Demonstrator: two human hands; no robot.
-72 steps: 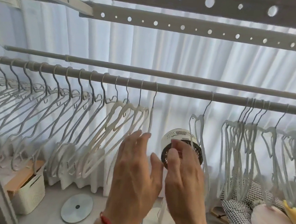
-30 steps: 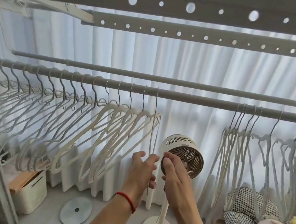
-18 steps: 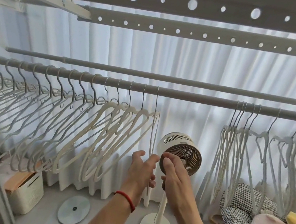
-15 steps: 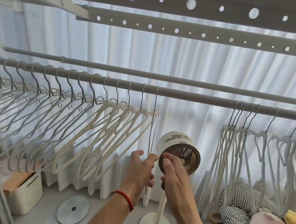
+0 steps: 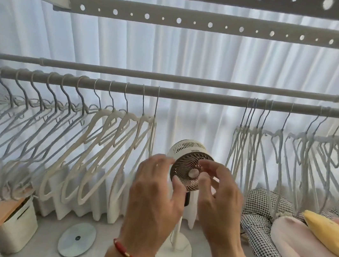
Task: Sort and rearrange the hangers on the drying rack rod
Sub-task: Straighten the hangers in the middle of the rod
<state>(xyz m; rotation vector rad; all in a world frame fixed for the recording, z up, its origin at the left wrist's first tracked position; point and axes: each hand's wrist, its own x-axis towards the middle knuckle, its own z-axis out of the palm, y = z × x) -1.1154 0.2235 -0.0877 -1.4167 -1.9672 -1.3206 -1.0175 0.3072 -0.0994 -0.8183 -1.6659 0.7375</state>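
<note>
Up on the near drying rack rod [image 5: 200, 97], grey hangers [image 5: 26, 113] crowd the left end with their hooks over it, five cream hangers [image 5: 119, 143] hang right beside them, then a bare stretch runs across to more grey hangers [image 5: 269, 146] bunched on the right. Behind it, the second rod [image 5: 171, 78] carries nothing visible. Down on the pale floor [image 5: 46, 241] stand a pedestal fan's round base [image 5: 174, 252], a flat round disc [image 5: 76, 239] and a cream storage bin [image 5: 15, 228].
</note>
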